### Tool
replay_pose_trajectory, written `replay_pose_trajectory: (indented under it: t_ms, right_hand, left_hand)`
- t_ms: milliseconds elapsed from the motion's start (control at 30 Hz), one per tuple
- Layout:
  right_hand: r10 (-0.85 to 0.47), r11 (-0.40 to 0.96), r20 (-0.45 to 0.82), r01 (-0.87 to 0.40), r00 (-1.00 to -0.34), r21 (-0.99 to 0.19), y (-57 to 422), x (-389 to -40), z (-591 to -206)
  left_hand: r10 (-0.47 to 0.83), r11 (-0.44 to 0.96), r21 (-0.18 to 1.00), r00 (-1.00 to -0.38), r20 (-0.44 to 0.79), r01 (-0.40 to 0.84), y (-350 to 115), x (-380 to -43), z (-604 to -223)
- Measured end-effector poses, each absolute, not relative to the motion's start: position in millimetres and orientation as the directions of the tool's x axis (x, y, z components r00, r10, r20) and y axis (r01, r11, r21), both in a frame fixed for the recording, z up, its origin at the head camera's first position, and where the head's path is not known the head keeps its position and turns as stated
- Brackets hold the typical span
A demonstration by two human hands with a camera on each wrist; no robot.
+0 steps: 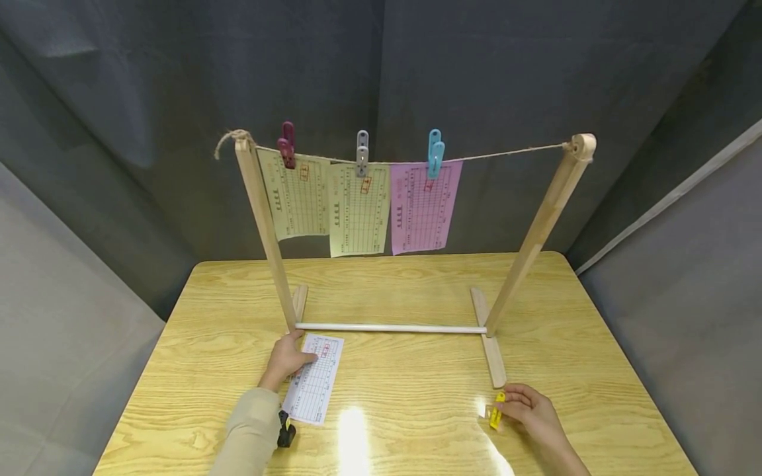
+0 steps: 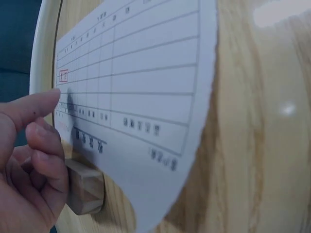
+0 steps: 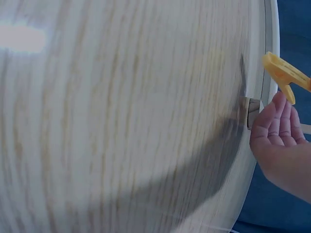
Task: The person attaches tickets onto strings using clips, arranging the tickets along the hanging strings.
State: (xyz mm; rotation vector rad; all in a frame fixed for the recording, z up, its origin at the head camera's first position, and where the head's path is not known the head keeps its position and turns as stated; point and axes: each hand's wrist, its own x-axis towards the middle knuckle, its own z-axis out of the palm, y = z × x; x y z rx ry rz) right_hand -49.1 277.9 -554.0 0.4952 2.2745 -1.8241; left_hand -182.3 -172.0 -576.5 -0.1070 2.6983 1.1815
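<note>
My left hand (image 1: 286, 362) is at the left edge of a white printed slip (image 1: 315, 380), its thumb extended over the paper. In the left wrist view, the other fingers (image 2: 43, 141) are loosely curled, apart from the thumb, and the slip's near edge lifts in a curve. Near the right foot of a wooden stand, my right hand (image 1: 532, 413) pinches a yellow clothespin (image 1: 497, 410) between thumb and fingers. Two yellowish slips (image 1: 358, 211) and a pink slip (image 1: 424, 211) hang from the string, held by maroon (image 1: 287, 145), grey (image 1: 362, 153) and blue (image 1: 436, 153) clothespins.
Wooden posts (image 1: 536, 231) hold up the string (image 1: 506, 155), and a white rod (image 1: 393, 328) joins them low down. The stand's right foot (image 1: 491, 350) points toward me. A small black object (image 1: 286, 431) is beside the left sleeve. Grey curtains (image 1: 476, 73) enclose the table (image 1: 405, 377).
</note>
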Motion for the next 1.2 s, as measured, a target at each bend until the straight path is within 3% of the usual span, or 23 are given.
replay_pose_trajectory:
  t_ms: [367, 600, 867, 1200]
  right_hand:
    - [0.028, 0.025, -0.122, 0.122, -0.992, -0.992, 281.9, -49.0, -559.5]
    - [0.117, 0.078, -0.174, 0.184, -0.978, -0.98, 275.5, -50.6, -553.0]
    - [0.028, 0.064, -0.138, 0.14, -0.99, -0.988, 283.4, -51.2, -560.0]
    - [0.039, 0.027, -0.131, 0.132, -0.991, -0.991, 283.2, -49.5, -559.9]
  left_hand:
    - [-0.013, 0.745, 0.65, -0.977, -0.212, -0.15, -167.9, -183.5, -573.7]
    - [-0.016, 0.759, 0.635, -0.979, -0.205, -0.145, -167.4, -181.7, -571.6]
    - [-0.002, 0.773, 0.623, -0.984, -0.18, -0.116, -168.0, -181.0, -569.1]
    - [0.046, 0.706, 0.707, -0.995, -0.091, -0.032, -164.0, -175.1, -566.2]
